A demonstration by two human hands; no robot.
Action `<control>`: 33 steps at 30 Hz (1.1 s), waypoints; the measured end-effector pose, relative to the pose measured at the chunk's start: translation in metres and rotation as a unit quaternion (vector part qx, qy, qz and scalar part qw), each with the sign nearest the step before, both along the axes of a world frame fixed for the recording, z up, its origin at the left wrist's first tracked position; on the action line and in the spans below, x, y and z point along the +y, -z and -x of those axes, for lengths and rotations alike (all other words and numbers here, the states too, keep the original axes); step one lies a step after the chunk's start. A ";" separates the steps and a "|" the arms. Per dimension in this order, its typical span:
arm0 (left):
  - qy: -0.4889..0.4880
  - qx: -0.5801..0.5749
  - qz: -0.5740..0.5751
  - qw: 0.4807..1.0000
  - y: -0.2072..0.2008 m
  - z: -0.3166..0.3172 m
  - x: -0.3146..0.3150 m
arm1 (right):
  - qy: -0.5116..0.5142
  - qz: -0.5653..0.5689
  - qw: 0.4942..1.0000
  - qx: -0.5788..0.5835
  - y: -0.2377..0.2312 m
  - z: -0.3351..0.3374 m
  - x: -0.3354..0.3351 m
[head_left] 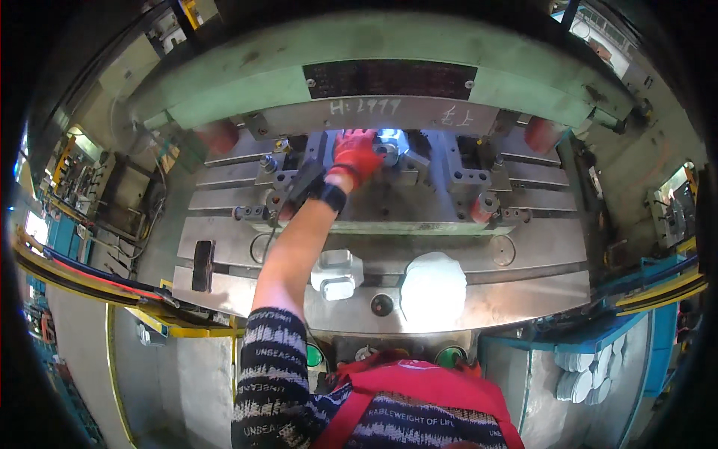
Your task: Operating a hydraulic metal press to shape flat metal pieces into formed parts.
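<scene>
My left hand (354, 156), in a red glove with a dark watch above it, reaches into the die (400, 179) under the raised green press ram (374, 41). Its fingers point away from me and its thumb stretches to the right, beside a shiny formed metal part (392, 142). Some fingertips are hard to make out under the ram's edge. Nearer to me on the press bed, a formed metal piece (336, 274) lies next to my forearm. To its right is a bright, flat, rounded metal blank (434, 290). My right hand does not show.
A black phone-like slab (203, 266) lies on the bed's left side. A black knob (381, 304) sits near the front edge, above green buttons (314, 355). The right-hand bin (523, 374) holds several flat blanks (587, 378); the left-hand bin (202, 374) has a formed piece (152, 334).
</scene>
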State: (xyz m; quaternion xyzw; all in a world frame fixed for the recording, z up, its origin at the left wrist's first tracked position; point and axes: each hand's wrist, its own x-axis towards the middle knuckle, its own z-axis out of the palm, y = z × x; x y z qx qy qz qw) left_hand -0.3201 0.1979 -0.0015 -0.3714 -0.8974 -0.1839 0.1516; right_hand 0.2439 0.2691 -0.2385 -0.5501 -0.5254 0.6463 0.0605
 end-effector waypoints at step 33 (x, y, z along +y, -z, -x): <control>0.038 0.047 0.064 0.996 0.066 -0.182 -0.172 | -0.042 0.010 0.973 0.226 -0.126 0.005 -0.007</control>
